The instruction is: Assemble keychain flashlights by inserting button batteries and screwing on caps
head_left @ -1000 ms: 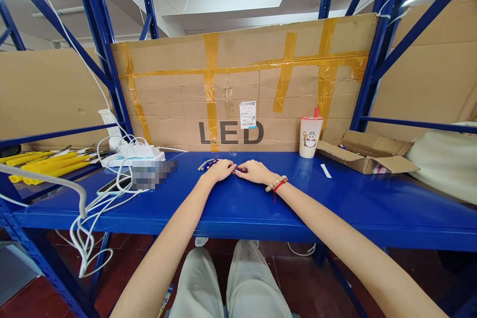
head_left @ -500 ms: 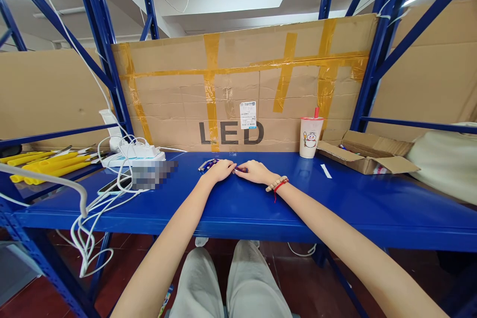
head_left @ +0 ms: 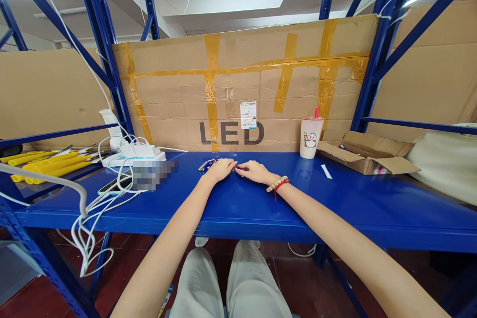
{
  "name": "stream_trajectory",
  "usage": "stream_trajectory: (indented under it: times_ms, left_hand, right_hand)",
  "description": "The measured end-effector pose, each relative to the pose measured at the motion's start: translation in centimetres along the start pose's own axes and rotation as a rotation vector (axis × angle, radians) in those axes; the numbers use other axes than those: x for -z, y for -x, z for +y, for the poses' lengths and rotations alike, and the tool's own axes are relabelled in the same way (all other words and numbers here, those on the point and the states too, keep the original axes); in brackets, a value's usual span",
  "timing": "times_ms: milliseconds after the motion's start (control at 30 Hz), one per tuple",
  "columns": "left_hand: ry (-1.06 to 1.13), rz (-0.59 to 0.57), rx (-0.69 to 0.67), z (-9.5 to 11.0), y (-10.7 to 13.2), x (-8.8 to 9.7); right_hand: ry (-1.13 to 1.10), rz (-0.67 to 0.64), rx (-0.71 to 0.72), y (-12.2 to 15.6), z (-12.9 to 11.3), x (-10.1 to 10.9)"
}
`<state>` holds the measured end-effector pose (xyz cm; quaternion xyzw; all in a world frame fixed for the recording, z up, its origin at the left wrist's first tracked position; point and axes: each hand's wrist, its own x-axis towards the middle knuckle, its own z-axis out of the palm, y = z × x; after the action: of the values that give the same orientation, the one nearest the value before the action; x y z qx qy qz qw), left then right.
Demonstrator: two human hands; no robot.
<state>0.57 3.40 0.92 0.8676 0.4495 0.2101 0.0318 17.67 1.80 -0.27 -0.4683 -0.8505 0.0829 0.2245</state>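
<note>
Both my hands rest on the blue shelf top [head_left: 231, 203], close together at its middle. My left hand [head_left: 220, 169] lies curled over a small bunch of dark pens [head_left: 207, 164] that stick out to its left. My right hand [head_left: 255, 171], with a bead and red string bracelet at the wrist, has its fingers pinched on the end of one small pen-like piece [head_left: 238, 168] between the two hands. The left fingertips touch the same piece.
A taped cardboard sheet marked LED [head_left: 238, 89] stands behind. A drink cup [head_left: 310, 137] and an open cardboard box [head_left: 367, 153] sit at the right. A power strip with white cables [head_left: 130, 155], a phone [head_left: 112, 186] and yellow tools [head_left: 48, 161] lie at the left.
</note>
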Motion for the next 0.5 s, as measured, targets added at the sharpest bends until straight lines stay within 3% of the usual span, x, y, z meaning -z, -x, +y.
stream_trajectory:
  times_ms: [500]
  left_hand:
    - [0.014,0.006,-0.033,0.50,0.17,0.32]
  right_hand:
    - [0.039,0.071,-0.002,-0.11,0.22,-0.09]
